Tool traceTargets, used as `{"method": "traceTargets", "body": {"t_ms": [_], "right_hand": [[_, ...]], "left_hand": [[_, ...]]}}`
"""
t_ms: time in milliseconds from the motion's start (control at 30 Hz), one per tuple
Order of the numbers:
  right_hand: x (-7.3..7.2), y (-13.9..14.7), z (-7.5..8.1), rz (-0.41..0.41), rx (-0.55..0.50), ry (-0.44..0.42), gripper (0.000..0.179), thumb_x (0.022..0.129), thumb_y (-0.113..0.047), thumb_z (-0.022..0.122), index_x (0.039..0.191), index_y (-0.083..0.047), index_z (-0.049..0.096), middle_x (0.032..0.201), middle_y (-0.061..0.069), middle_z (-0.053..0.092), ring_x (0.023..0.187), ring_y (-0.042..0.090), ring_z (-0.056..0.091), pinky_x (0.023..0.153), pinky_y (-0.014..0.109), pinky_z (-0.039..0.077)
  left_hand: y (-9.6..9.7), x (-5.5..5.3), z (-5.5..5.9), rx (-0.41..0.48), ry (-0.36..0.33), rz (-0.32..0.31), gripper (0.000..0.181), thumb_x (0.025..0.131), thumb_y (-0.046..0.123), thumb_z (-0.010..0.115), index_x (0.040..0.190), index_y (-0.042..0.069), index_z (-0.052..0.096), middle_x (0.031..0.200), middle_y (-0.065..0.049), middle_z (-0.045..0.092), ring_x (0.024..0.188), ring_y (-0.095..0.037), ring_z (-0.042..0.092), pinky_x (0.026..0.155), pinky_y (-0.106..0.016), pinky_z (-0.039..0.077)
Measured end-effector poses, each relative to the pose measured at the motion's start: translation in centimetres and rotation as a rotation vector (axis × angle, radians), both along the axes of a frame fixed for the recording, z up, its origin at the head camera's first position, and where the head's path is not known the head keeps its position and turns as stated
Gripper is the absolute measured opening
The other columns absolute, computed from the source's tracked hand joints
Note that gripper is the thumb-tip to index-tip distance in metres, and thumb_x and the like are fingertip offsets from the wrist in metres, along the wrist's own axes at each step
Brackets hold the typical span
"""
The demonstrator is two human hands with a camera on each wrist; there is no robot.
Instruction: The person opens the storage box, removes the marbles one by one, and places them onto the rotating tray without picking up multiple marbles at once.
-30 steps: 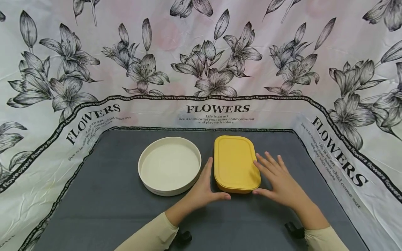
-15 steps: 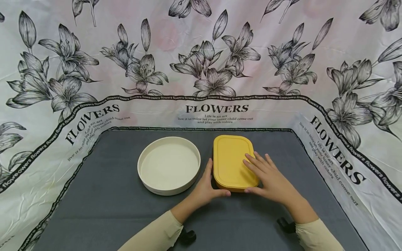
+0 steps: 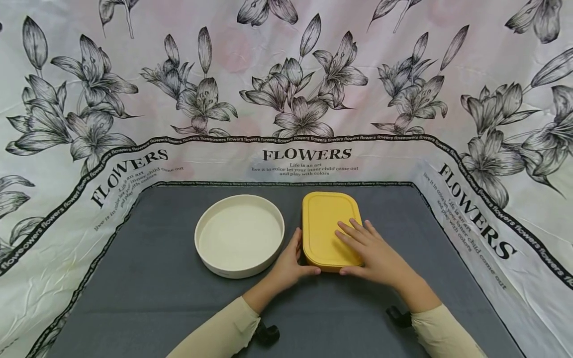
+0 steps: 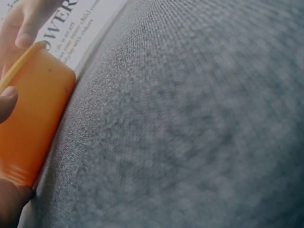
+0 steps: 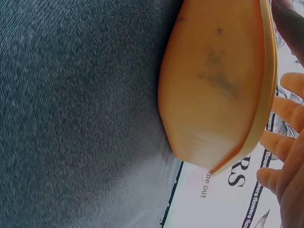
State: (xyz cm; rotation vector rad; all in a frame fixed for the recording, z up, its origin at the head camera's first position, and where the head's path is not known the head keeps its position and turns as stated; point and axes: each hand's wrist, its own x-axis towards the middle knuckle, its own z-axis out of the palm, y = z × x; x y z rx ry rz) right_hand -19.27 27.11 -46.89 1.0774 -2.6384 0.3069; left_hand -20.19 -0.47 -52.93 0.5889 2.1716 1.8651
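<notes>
A yellow rectangular lidded box (image 3: 330, 219) lies flat on the grey cloth. My left hand (image 3: 288, 263) holds its near left corner, fingers along the left side and thumb at the front wall. Over the right part of the lid my right hand (image 3: 373, 256) is spread, fingers fairly straight and thumb by the front edge. In the right wrist view the right fingers (image 5: 289, 111) stand apart beside the box's rim. The box's front wall (image 4: 35, 109) shows in the left wrist view, with the left thumb against it. The lid hides whatever is inside.
A round cream tray (image 3: 239, 236) with a low rim stands just left of the left hand. Grey cloth (image 3: 147, 278) covers the table, bordered by a white printed strip (image 3: 309, 161). Behind rises a white floral cloth (image 3: 268, 54).
My right hand has moved left from beside the box to over its lid. My left hand has come against the near left corner. The box and round tray keep their places.
</notes>
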Motion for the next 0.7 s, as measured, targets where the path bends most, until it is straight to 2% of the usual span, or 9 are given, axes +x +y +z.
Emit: {"method": "traceTargets", "body": {"t_ms": [167, 267, 533, 700], "right_hand": [[0.0, -0.5, -0.1, 0.014, 0.015, -0.016, 0.092, 0.083, -0.061, 0.077, 0.155, -0.010, 0.048, 0.160, 0.011, 0.044, 0.148, 0.044, 0.036, 0.118, 0.067, 0.022], [0.0, -0.8, -0.1, 0.034, 0.015, -0.031, 0.092, 0.083, -0.059, 0.079, 0.154, -0.010, 0.048, 0.159, 0.012, 0.045, 0.147, 0.045, 0.038, 0.116, 0.070, 0.024], [0.1, -1.1, -0.6, 0.058, 0.019, -0.048, 0.084, 0.085, -0.058, 0.078, 0.151, -0.012, 0.054, 0.158, 0.010, 0.047, 0.147, 0.043, 0.039, 0.115, 0.069, 0.027], [0.1, -1.2, -1.0, 0.069, 0.022, -0.057, 0.079, 0.087, -0.056, 0.076, 0.150, -0.014, 0.055, 0.158, 0.007, 0.048, 0.147, 0.040, 0.041, 0.117, 0.065, 0.029]], "left_hand": [[0.1, -0.2, -0.2, 0.023, -0.012, -0.003, 0.122, 0.082, 0.010, 0.088, 0.165, 0.003, -0.001, 0.171, -0.013, 0.015, 0.156, -0.025, 0.024, 0.120, -0.043, 0.033], [0.2, -0.2, -0.2, 0.031, -0.011, -0.005, 0.122, 0.081, 0.006, 0.088, 0.166, 0.006, 0.000, 0.171, -0.011, 0.017, 0.154, -0.023, 0.028, 0.119, -0.042, 0.035], [0.6, -0.3, -0.3, 0.084, -0.012, -0.009, 0.122, 0.080, -0.001, 0.087, 0.166, 0.007, 0.001, 0.170, -0.007, 0.022, 0.152, -0.021, 0.033, 0.118, -0.041, 0.037], [0.8, -0.3, -0.3, 0.108, -0.007, -0.003, 0.118, 0.080, -0.007, 0.084, 0.165, 0.006, 0.004, 0.168, -0.012, 0.027, 0.150, -0.026, 0.037, 0.116, -0.042, 0.040]]}}
